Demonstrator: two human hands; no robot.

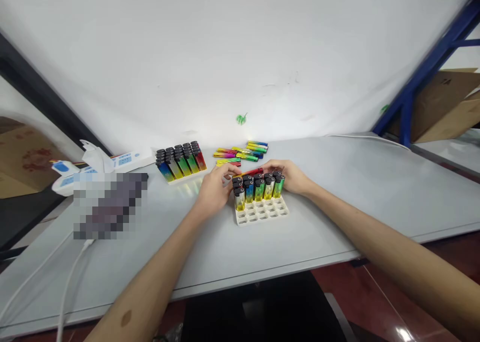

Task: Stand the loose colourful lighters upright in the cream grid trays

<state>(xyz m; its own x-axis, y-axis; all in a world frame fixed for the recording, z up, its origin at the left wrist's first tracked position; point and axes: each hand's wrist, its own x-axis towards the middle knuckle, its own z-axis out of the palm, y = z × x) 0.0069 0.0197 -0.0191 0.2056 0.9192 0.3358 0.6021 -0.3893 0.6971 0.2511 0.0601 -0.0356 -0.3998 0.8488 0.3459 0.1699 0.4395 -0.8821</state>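
A red-and-yellow lighter (252, 172) lies level behind the rows of a white tray (262, 214), spanning the gap between my two hands. My left hand (219, 184) pinches its left end, with fingers curled beside the tray's left side. At the other end, the fingers of my right hand (287, 176) close on the red part; some fingertips are hidden behind the upright lighters. Several metallic lighters with black tops, among them a green one (278, 187) and a blue one (249, 192), stand in the tray's back rows. Its front rows show bare slots.
A second rack (187, 177) full of upright lighters stands to the left. Several loose lighters (240, 153) lie near the wall. A power strip (127, 161) with plugs, a blurred dark object (112, 204) and a white cable (71, 269) occupy the table's left side.
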